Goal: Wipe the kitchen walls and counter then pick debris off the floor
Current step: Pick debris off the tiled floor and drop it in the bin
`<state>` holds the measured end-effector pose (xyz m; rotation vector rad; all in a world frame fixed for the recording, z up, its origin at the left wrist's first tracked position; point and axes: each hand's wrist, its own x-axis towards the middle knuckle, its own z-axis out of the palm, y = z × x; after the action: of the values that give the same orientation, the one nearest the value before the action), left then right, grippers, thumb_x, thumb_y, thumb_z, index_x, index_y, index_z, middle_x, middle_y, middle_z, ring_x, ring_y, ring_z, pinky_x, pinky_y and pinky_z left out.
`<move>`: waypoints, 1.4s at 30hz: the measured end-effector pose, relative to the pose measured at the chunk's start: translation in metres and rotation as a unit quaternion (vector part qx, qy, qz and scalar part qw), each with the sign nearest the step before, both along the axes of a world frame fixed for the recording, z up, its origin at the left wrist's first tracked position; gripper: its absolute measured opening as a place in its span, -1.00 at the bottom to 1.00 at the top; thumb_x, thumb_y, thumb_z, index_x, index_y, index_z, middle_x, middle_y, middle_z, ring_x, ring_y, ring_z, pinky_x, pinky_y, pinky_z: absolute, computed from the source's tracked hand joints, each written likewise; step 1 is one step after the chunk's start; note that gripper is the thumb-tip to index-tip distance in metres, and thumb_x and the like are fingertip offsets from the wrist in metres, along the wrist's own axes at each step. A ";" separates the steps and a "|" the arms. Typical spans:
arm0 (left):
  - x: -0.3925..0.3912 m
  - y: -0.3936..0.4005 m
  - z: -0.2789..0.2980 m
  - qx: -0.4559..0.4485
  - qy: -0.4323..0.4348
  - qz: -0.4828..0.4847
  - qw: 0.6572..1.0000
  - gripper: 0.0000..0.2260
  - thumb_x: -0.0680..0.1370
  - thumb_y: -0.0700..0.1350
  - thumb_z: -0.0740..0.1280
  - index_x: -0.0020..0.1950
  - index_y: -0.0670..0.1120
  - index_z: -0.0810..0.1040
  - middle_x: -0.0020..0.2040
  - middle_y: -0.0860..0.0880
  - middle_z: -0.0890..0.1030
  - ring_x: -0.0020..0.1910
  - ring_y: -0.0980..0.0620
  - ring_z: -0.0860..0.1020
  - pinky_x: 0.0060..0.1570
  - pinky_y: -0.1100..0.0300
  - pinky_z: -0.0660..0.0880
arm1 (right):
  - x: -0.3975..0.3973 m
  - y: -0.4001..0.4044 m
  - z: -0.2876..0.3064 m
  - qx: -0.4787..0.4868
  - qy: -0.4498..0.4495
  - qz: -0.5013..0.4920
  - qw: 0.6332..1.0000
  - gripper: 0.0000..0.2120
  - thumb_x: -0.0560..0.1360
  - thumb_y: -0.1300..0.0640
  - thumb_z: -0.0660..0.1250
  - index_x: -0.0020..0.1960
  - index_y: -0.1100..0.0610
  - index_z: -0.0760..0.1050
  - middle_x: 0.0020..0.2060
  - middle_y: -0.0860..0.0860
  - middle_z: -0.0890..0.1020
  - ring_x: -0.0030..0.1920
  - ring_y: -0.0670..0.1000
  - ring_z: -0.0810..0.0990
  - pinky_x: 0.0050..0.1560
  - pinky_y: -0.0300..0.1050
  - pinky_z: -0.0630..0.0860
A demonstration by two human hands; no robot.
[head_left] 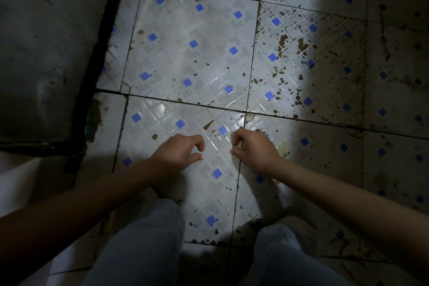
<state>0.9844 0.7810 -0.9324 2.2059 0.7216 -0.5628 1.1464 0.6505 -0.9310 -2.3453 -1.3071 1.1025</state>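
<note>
The white floor tiles point(192, 62) with small blue squares are lit from above. Brown flakes of debris point(208, 124) lie just beyond my hands, and one small bit point(154, 136) lies left of them. My left hand point(178, 153) hovers low over the tile, with thumb and forefinger loosely curled, apart and holding nothing. My right hand point(253, 148) is beside it over a grout line. Its fingers are curled in towards the thumb, and nothing shows between them.
A dark grey cabinet side point(46, 42) with a black base strip point(104, 37) stands on the left. Many brown and black spots point(301, 44) cover the right-hand tiles, which fade into shadow. My knees in grey trousers point(144, 239) are at the bottom.
</note>
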 end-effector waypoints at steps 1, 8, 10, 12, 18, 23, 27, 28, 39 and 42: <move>0.000 0.000 0.000 0.002 0.002 -0.004 1.000 -0.84 0.56 -0.05 0.30 0.11 -0.05 0.48 -0.35 0.16 0.34 -0.37 0.17 0.37 -0.37 0.41 0.23 | 0.000 0.001 -0.001 0.003 -0.002 0.003 1.000 -0.92 0.46 0.16 0.38 -0.08 0.14 0.50 -0.23 -0.08 0.52 -0.20 -0.06 0.49 -0.21 -0.20 0.40; 0.001 -0.003 -0.004 0.015 0.019 -0.031 0.999 -0.85 0.58 -0.03 0.25 0.10 -0.06 0.47 -0.27 0.08 0.42 -0.30 0.13 0.38 -0.38 0.39 0.20 | -0.001 0.000 -0.004 -0.010 -0.004 0.011 1.000 -0.96 0.48 0.18 0.32 -0.13 0.13 0.48 -0.32 -0.09 0.50 -0.24 -0.03 0.51 -0.21 -0.15 0.45; 0.002 -0.003 -0.005 0.019 0.032 -0.048 0.998 -0.85 0.60 -0.03 0.21 0.11 -0.06 0.44 -0.26 0.06 0.43 -0.28 0.12 0.39 -0.39 0.37 0.21 | 0.000 -0.001 -0.004 -0.017 0.000 0.012 1.000 -0.94 0.48 0.16 0.33 -0.14 0.14 0.47 -0.35 -0.11 0.47 -0.24 -0.03 0.51 -0.20 -0.13 0.47; 0.003 -0.005 -0.005 0.031 0.054 -0.076 0.995 -0.85 0.61 -0.03 0.17 0.12 -0.06 0.40 -0.23 0.02 0.45 -0.26 0.10 0.42 -0.39 0.34 0.24 | 0.000 -0.002 -0.004 -0.025 -0.005 0.027 0.999 -0.91 0.49 0.13 0.34 -0.13 0.14 0.47 -0.33 -0.10 0.48 -0.24 -0.04 0.49 -0.28 -0.17 0.40; 0.003 -0.007 -0.005 0.120 0.080 -0.172 0.975 -0.82 0.63 0.00 0.13 0.14 -0.08 0.35 -0.19 -0.02 0.49 -0.29 0.06 0.43 -0.32 0.21 0.29 | 0.000 -0.003 -0.002 -0.046 -0.025 0.079 0.996 -0.89 0.52 0.09 0.28 -0.06 0.14 0.46 -0.27 -0.04 0.49 -0.18 0.04 0.50 -0.26 -0.14 0.31; 0.005 -0.009 -0.004 0.121 0.103 -0.186 0.969 -0.81 0.63 0.00 0.13 0.14 -0.08 0.33 -0.18 -0.02 0.48 -0.35 0.11 0.38 -0.30 0.21 0.31 | 0.002 -0.002 0.000 -0.052 -0.030 0.109 0.992 -0.89 0.53 0.10 0.26 -0.03 0.15 0.45 -0.26 -0.03 0.48 -0.21 -0.02 0.44 -0.23 -0.12 0.36; 0.000 -0.009 -0.009 0.147 0.084 -0.201 0.965 -0.80 0.64 0.02 0.09 0.15 -0.08 0.34 -0.20 -0.01 0.47 -0.38 0.11 0.37 -0.40 0.25 0.29 | 0.001 -0.003 0.000 -0.056 -0.046 0.129 0.989 -0.89 0.55 0.12 0.21 -0.03 0.17 0.43 -0.25 0.03 0.50 -0.21 0.01 0.44 -0.25 -0.11 0.35; -0.001 -0.010 -0.009 0.157 0.079 -0.208 0.962 -0.79 0.64 0.02 0.08 0.15 -0.08 0.34 -0.21 -0.01 0.46 -0.39 0.11 0.36 -0.40 0.25 0.30 | 0.001 -0.003 0.000 -0.059 -0.050 0.131 0.988 -0.89 0.55 0.12 0.20 -0.03 0.16 0.42 -0.24 0.04 0.52 -0.22 0.02 0.44 -0.26 -0.11 0.34; 0.021 -0.015 -0.008 0.091 0.024 -0.123 0.988 -0.84 0.63 0.02 0.09 0.09 -0.03 0.36 -0.22 0.02 0.51 -0.30 0.06 0.46 -0.34 0.22 0.33 | 0.005 -0.007 0.001 -0.063 -0.044 0.072 0.994 -0.80 0.56 0.03 0.23 -0.05 0.18 0.44 -0.22 0.09 0.57 -0.20 0.08 0.53 -0.17 0.05 0.52; 0.029 -0.015 -0.009 0.091 0.001 -0.125 0.988 -0.84 0.63 0.02 0.10 0.09 -0.02 0.37 -0.19 0.00 0.54 -0.27 0.04 0.49 -0.29 0.19 0.38 | 0.008 -0.010 0.004 -0.052 -0.038 0.053 0.997 -0.82 0.55 0.03 0.24 -0.06 0.17 0.45 -0.26 0.03 0.53 -0.22 0.05 0.51 -0.22 -0.04 0.45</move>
<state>1.0129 0.7658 -0.9411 2.4869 0.5171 -0.6449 1.1547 0.6407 -0.9269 -2.4390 -1.4508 1.1478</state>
